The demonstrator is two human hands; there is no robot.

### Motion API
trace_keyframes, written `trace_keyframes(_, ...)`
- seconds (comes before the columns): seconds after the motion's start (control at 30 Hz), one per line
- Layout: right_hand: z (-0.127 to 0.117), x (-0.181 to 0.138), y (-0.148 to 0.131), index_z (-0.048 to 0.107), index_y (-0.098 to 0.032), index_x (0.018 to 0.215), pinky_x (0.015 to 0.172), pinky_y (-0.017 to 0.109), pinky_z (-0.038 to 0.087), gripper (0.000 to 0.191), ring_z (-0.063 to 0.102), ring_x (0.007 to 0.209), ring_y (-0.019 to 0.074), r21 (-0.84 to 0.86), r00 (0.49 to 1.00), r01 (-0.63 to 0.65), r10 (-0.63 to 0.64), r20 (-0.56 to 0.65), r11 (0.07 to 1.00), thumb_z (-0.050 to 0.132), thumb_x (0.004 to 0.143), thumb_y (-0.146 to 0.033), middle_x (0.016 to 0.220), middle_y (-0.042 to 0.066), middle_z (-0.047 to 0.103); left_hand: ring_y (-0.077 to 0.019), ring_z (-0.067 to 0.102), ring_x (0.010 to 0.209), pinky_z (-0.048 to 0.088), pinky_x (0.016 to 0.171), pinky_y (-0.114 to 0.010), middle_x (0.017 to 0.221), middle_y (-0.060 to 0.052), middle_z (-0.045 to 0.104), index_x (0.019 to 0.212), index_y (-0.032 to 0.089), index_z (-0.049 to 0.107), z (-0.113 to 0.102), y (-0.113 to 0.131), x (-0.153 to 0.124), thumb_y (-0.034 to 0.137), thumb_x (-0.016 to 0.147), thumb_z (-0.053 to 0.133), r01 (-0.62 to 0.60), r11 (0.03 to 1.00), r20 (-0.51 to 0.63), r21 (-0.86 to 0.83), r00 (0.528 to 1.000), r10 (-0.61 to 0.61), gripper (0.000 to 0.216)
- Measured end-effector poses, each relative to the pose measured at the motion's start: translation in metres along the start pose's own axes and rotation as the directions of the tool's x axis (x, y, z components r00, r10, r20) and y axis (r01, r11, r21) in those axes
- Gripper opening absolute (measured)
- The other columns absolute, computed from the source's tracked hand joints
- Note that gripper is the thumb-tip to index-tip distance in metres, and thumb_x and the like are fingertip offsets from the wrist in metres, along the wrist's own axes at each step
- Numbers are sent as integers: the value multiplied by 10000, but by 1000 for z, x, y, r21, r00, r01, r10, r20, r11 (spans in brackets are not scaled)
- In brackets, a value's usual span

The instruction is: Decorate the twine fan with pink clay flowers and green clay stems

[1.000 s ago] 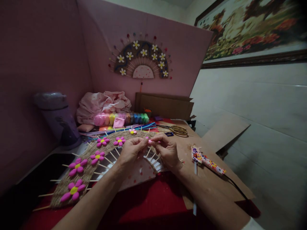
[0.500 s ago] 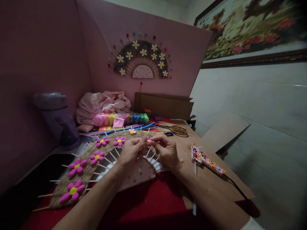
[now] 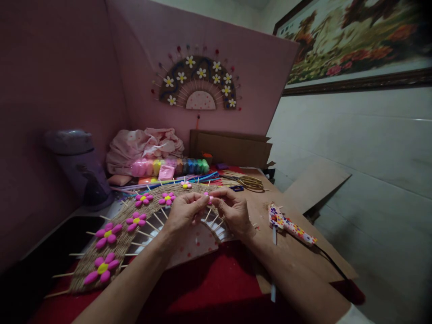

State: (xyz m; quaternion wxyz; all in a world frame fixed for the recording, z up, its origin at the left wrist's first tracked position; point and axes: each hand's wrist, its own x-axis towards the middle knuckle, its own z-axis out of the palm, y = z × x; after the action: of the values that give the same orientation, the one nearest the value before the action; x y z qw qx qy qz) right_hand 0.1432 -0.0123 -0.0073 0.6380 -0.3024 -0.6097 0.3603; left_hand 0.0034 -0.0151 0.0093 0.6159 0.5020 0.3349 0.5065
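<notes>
My left hand (image 3: 184, 212) and my right hand (image 3: 233, 213) meet above a twine-wrapped fan (image 3: 130, 236), their fingers pinching a small piece of pink clay (image 3: 209, 198) between them. The fingers hide much of the piece. Pink clay flowers (image 3: 107, 235) with yellow centres run along the fan's left and upper band. Wooden sticks poke out past its edge. At the fan's base lies a half-round, dotted fabric panel (image 3: 194, 246), partly behind my left wrist.
A glue gun (image 3: 292, 227) with a floral cover lies at right on brown cardboard (image 3: 303, 265). Golden scissors (image 3: 250, 182) rest behind my right hand. Packed coloured clay (image 3: 170, 167) and a purple tumbler (image 3: 79, 168) stand farther back. A finished-looking fan (image 3: 201, 85) hangs on the pink board.
Both hands stay at nearly the same place over the fan. The fingers have shifted slightly around the pink clay. Everything else stays put, apart from a tiny shift of the view.
</notes>
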Motion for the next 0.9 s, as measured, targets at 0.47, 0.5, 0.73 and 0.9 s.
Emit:
trace_keyframes(0.47,-2,-1,3,674,-196,755,461,206,400,87,530,616,108,-24,1000,25,-25,2,999,713,730,-269,758,16,611,-25,295,356,176,365,-171,433,55,416,585,128,544,1,2,-1,461,708,678,11,1000,12,-14,1000,-11,380)
trace_keyframes(0.5,-2,-1,2,679,-198,769,458,205,397,85,526,612,106,-21,1000,22,-22,4,1000,712,731,-267,765,16,612,-26,298,357,179,364,-171,436,54,423,594,126,553,1,1,-1,454,696,691,12,1000,14,-12,1000,-12,370)
trace_keyframes(0.73,2,-2,-1,674,-201,771,456,201,389,81,500,561,88,79,999,-47,47,7,996,710,733,-262,702,-6,601,-30,310,355,193,362,-171,434,52,430,578,135,536,-1,1,0,451,691,694,-4,1000,31,-27,1000,5,372)
trace_keyframes(0.9,0,-1,-2,694,-206,791,434,203,372,107,484,546,86,33,1000,-30,30,-8,999,719,721,-282,716,3,608,-25,315,349,184,355,-167,439,50,444,581,128,557,0,2,0,447,657,723,11,1000,28,-11,1000,-11,368)
